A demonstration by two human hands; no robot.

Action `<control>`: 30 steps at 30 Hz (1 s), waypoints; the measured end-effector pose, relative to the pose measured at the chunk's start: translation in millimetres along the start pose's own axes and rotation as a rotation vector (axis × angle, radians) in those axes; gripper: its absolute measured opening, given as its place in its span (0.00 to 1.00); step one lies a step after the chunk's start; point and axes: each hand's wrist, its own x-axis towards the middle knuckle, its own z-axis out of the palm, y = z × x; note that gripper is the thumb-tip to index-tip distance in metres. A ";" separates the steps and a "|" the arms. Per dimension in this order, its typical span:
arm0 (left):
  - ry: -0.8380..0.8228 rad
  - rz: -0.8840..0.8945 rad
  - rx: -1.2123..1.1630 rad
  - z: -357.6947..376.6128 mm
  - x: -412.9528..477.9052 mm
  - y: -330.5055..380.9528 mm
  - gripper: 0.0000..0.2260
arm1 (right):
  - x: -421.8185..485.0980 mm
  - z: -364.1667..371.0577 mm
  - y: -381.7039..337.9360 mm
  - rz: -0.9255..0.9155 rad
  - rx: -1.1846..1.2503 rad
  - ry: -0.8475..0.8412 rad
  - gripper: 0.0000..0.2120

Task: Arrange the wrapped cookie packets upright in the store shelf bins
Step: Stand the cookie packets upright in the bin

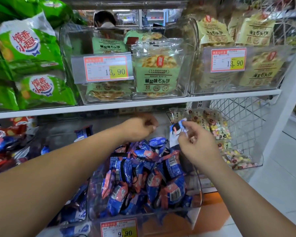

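Blue-and-pink foil-wrapped cookie packets (143,177) lie heaped, too many to count, in one clear plastic bin (200,194) at lower centre, most of them flat or tilted. The right hand (200,147) pinches one blue-and-white packet (175,134) upright above the bin's back right corner. The left hand (138,129), at centre, is curled and blurred; I cannot tell whether it holds anything. The two hands are apart. Open room shows behind the heap, under the white shelf edge (92,108). One red-bordered price tag (119,228) sits on the bin front.
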 end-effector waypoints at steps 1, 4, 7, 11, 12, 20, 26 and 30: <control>-0.052 0.050 0.081 4.0 4.3 1.6 0.10 | 0.8 -1.6 0.6 -0.025 -0.020 0.047 0.20; -0.254 0.122 0.264 23.3 23.9 0.0 0.18 | 1.3 -3.5 6.4 -0.115 -0.072 0.085 0.23; -0.277 0.142 0.360 28.4 39.9 1.7 0.17 | -2.7 -2.9 12.1 -0.116 -0.159 0.070 0.22; -0.298 0.057 0.327 31.3 62.1 4.4 0.11 | -3.4 0.1 19.3 -0.091 -0.128 0.056 0.20; -0.319 0.048 0.345 35.1 67.5 3.2 0.10 | -3.0 1.0 20.9 -0.097 -0.118 0.058 0.20; -0.387 0.107 0.460 59.5 70.8 -4.6 0.17 | -5.4 2.0 24.7 -0.126 -0.130 0.025 0.20; -0.277 0.039 0.234 53.4 56.1 -9.7 0.12 | -4.8 0.4 24.1 -0.091 -0.103 0.000 0.20; -0.077 0.003 0.226 21.9 28.0 -3.8 0.20 | -7.9 -2.0 17.4 -0.099 -0.060 -0.006 0.19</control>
